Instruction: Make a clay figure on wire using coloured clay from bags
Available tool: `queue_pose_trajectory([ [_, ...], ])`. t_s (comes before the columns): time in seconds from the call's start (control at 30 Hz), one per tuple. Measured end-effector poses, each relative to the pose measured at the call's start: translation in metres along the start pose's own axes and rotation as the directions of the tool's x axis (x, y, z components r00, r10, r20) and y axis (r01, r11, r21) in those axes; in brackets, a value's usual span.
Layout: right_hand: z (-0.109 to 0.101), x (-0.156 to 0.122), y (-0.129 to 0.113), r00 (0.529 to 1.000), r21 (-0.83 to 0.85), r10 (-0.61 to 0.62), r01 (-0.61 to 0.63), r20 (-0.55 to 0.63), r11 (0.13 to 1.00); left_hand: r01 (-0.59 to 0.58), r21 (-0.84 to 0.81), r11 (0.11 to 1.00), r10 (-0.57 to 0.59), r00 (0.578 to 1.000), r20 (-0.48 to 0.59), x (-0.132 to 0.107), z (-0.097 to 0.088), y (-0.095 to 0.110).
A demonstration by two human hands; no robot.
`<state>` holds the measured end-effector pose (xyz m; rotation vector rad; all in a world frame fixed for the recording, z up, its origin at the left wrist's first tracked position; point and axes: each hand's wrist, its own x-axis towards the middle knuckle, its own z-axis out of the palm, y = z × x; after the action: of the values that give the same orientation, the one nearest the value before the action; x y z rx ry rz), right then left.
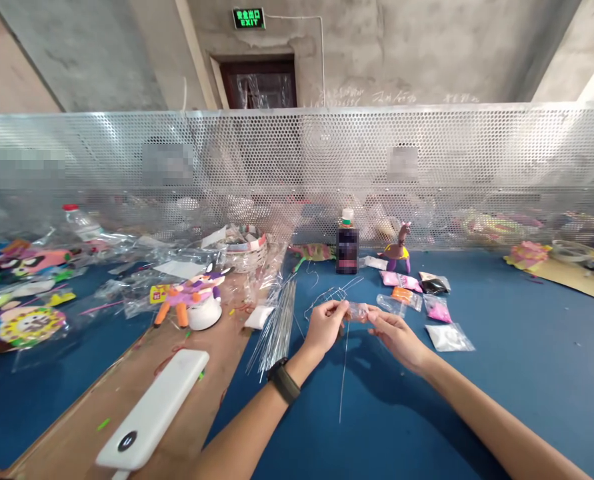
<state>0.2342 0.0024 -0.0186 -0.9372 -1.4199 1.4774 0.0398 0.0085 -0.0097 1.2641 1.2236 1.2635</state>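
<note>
My left hand [327, 325] pinches one end of a small clear plastic packet [357, 311]. My right hand [397, 335] pinches the other end, so the packet is stretched between both hands above the blue table. Its contents look brownish, but I cannot make them out. Below the fingers a thin metal wire [344, 380] runs toward me. Left of my left hand lies a bundle of straight metal wires [279, 327]. Beyond my right hand are packets of coloured clay: orange [403, 296], bright pink [437, 309], light pink [401, 281], black [433, 283] and white [449, 337].
A dark bottle [347, 250] and a clay animal figure [397, 250] stand near the perforated metal screen [427, 153]. On the brown board to the left are a white power bank [157, 407] and a purple-and-orange clay animal [191, 293]. A woven basket [244, 247] sits behind.
</note>
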Motion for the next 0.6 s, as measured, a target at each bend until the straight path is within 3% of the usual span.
queue_pose_trajectory([
  [0.1, 0.002, 0.001, 0.005, 0.985, -0.111, -0.014, -0.005, -0.17, 0.994, -0.121, 0.082, 0.989, 0.136, 0.969, -0.206, -0.005, -0.002, 0.008],
  [0.17, 0.007, 0.0, 0.006, 0.966, -0.211, -0.083, 0.031, -0.245, 0.977, -0.239, 0.184, 0.953, 0.282, 0.924, -0.258, -0.013, -0.002, 0.014],
  [0.27, 0.019, -0.007, 0.005, 0.953, -0.33, -0.207, 0.127, -0.22, 0.935, -0.394, 0.288, 0.873, 0.435, 0.896, -0.093, -0.026, 0.004, 0.015],
  [0.37, 0.03, -0.015, 0.001, 0.966, -0.355, -0.217, 0.157, -0.138, 0.922, -0.511, 0.344, 0.787, 0.523, 0.85, 0.066, -0.034, 0.012, 0.011],
  [0.47, 0.038, -0.023, -0.003, 0.977, -0.355, -0.206, 0.172, -0.058, 0.919, -0.529, 0.375, 0.762, 0.545, 0.835, 0.071, -0.036, 0.015, 0.007],
  [0.6, 0.047, -0.032, -0.005, 0.979, -0.305, -0.203, 0.197, 0.014, 0.932, -0.485, 0.36, 0.797, 0.498, 0.865, 0.062, -0.037, 0.016, 0.005],
])
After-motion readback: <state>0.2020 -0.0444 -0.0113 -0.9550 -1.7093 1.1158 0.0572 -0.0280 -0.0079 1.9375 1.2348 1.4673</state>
